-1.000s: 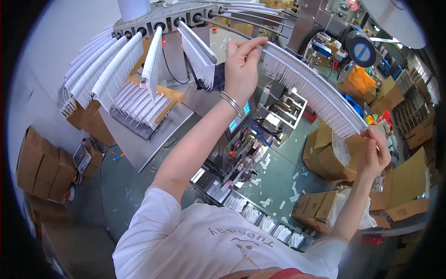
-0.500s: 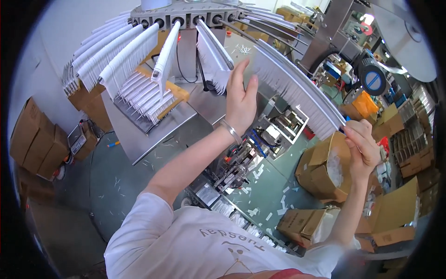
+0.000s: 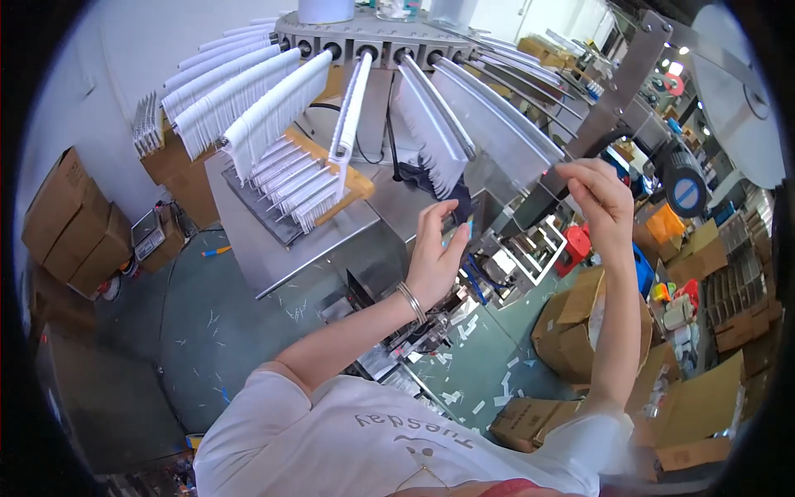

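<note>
A rotary rack with a grey metal hub (image 3: 364,37) has rods fanning out, each hung with a row of thin white strips. My right hand (image 3: 603,203) is closed in a pinch at the outer end of one strip-laden rod (image 3: 501,124), its fingertips on the tip. My left hand (image 3: 437,257), with a bracelet at the wrist, has its fingers apart and holds nothing. It is just below the hanging strips (image 3: 439,153) of the neighbouring rod. Whether it touches them I cannot tell.
A metal table (image 3: 286,269) at left carries a stack of white strips (image 3: 290,178) on a dark and wooden board. Below my hands stands a small machine (image 3: 505,265). Cardboard boxes (image 3: 571,319) stand at right, others (image 3: 70,224) at left. White scraps litter the green floor.
The rack now appears lower and further right in view. My left hand has come down from beside the strips. My right hand has moved up and inward along with the rod end.
</note>
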Action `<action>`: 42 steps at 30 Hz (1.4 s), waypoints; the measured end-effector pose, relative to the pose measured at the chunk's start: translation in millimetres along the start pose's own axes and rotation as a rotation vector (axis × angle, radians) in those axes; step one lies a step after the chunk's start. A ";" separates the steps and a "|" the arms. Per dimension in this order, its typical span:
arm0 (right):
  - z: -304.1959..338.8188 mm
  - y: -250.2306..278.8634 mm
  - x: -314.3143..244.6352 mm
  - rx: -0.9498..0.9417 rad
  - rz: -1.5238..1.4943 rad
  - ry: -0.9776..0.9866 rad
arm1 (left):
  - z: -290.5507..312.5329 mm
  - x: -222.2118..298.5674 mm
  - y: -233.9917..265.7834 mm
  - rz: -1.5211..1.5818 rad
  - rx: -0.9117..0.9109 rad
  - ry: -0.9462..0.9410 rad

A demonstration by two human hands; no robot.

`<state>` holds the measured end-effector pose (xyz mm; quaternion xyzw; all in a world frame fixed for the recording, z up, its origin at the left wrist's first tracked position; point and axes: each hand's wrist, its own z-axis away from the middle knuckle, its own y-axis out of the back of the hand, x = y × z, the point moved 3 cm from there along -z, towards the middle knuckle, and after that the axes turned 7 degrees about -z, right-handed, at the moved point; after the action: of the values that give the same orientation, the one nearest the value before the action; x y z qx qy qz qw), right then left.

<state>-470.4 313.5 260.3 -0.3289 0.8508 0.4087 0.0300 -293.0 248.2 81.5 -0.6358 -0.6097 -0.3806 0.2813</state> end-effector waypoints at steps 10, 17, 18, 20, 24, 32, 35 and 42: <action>23.3 -26.9 27.0 0.188 -0.629 -0.235 | -14.3 13.1 -3.0 0.079 -0.054 -0.088; 108.3 10.5 17.9 0.406 -0.582 -0.271 | -52.9 51.4 -22.1 0.062 0.089 -0.409; 122.5 19.0 14.2 0.409 -0.568 -0.281 | -59.0 58.8 -27.0 -0.003 0.137 -0.434; 145.0 35.1 5.5 0.555 -0.707 -0.199 | -70.9 70.8 -35.9 -0.103 0.258 -0.481; 176.0 48.1 -13.1 0.672 -0.653 -0.389 | -81.3 74.7 -46.9 -0.244 0.327 -0.557; 175.7 44.2 -42.2 0.600 -0.645 -0.317 | -84.3 67.1 -47.9 -0.301 0.406 -0.586; 175.5 46.8 -49.6 0.601 -0.610 -0.299 | -81.6 68.7 -44.6 -0.286 0.416 -0.586; 176.5 45.1 -56.8 0.614 -0.485 -0.299 | -81.4 69.3 -47.4 -0.160 0.379 -0.555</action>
<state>-490.7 490.4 191.7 -0.4325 0.8172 0.1606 0.3454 -353.6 224.8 178.7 -0.6018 -0.7707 -0.0941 0.1871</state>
